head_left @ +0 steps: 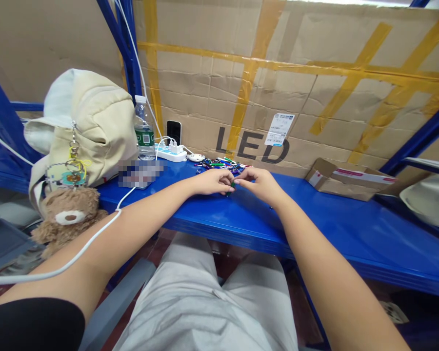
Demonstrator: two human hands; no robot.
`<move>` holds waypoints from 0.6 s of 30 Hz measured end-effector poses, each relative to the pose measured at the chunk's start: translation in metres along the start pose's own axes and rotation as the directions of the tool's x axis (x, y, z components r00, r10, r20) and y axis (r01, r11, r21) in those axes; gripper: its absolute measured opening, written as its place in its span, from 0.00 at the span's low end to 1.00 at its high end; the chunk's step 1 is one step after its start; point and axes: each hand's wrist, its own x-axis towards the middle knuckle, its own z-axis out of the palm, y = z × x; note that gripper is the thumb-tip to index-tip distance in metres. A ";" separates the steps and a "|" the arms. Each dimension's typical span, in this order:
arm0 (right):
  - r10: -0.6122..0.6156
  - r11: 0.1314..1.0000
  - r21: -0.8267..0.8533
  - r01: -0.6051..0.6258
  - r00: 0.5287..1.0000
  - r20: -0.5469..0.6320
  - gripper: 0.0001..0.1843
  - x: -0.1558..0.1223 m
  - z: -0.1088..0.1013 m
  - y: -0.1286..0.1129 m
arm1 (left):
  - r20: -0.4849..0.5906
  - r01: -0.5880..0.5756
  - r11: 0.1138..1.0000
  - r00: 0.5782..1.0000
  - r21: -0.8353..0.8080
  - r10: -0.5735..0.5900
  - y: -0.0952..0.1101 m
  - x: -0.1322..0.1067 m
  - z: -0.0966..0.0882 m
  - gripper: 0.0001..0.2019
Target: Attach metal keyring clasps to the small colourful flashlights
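Note:
A small, slim green piece (233,185) is tilted between my two hands, over the blue tabletop. My left hand (216,182) has its fingers curled round the lower part of it. At its upper end, my right hand (258,184) pinches with thumb and forefinger. The fingers cover most of the piece, so its exact kind cannot be made out. Just behind my hands lies a loose pile of thin, pen-like parts (219,163) in blue, green, red, white and black.
On the left stand a cream bag (95,122) with a teddy bear charm (71,214), a water bottle (145,131) and a white power strip (171,154). A white cable (95,239) crosses my left forearm. An open cardboard box (346,183) sits right, before a taped cardboard wall (197,97).

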 end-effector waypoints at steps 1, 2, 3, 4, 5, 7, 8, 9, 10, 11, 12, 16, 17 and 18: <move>-0.011 1.000 -0.002 0.011 1.000 0.004 0.11 0.000 -0.001 0.001 | 0.003 0.000 1.000 1.000 -0.004 0.000 0.000 0.000 0.000 0.11; -0.028 1.000 -0.003 0.028 1.000 0.008 0.11 0.000 -0.001 0.001 | 0.003 0.003 1.000 1.000 -0.013 -0.003 0.000 0.000 0.000 0.11; -0.050 0.999 -0.003 0.050 0.999 0.012 0.11 0.000 -0.001 0.001 | 0.001 0.009 1.000 1.000 -0.026 -0.009 0.000 0.000 0.000 0.11; -0.073 0.997 -0.004 0.073 0.997 0.016 0.11 0.000 -0.001 0.002 | -0.003 0.020 0.999 1.000 -0.041 -0.020 0.000 0.001 0.000 0.11; -0.093 0.996 -0.006 0.093 0.995 0.019 0.12 0.000 0.000 0.001 | -0.009 0.033 0.998 0.999 -0.057 -0.033 -0.001 0.001 0.000 0.10; -0.122 0.992 -0.016 0.123 0.992 0.027 0.12 0.001 0.002 0.000 | -0.020 0.057 0.995 0.998 -0.080 -0.058 -0.001 0.002 0.000 0.10; -0.132 0.991 -0.028 0.133 0.991 0.032 0.12 0.001 0.002 -0.001 | -0.024 0.062 0.995 0.998 -0.082 -0.064 -0.002 0.002 0.000 0.10; -0.137 0.989 -0.047 0.138 0.990 0.037 0.12 0.002 0.002 -0.002 | -0.026 0.064 0.995 0.997 -0.080 -0.066 -0.002 0.003 0.000 0.10; -0.132 0.988 -0.071 0.134 0.991 0.034 0.11 0.002 0.000 -0.003 | -0.027 0.063 0.995 0.997 -0.076 -0.066 -0.002 0.003 -0.001 0.10; -0.112 0.988 -0.101 0.113 0.994 0.018 0.11 0.001 -0.004 -0.003 | -0.027 0.061 0.996 0.998 -0.069 -0.063 -0.001 0.002 -0.001 0.11; -0.075 0.988 -0.133 0.074 0.997 -0.007 0.11 0.000 -0.010 -0.003 | -0.028 0.058 0.997 0.998 -0.060 -0.060 0.000 0.002 -0.001 0.11; 0.175 0.952 -0.237 -0.194 0.980 -0.098 0.15 -0.013 -0.051 0.010 | -0.041 0.061 0.998 0.997 -0.012 -0.061 0.006 -0.001 -0.001 0.12; 0.234 0.938 -0.253 -0.239 0.971 -0.049 0.17 -0.018 -0.063 0.015 | -0.045 0.062 0.998 0.997 -0.007 -0.062 0.007 -0.001 -0.001 0.12; 0.301 0.920 -0.266 -0.287 0.954 0.012 0.17 -0.024 -0.074 0.022 | -0.047 0.060 0.998 0.997 -0.003 -0.060 0.008 -0.001 -0.001 0.13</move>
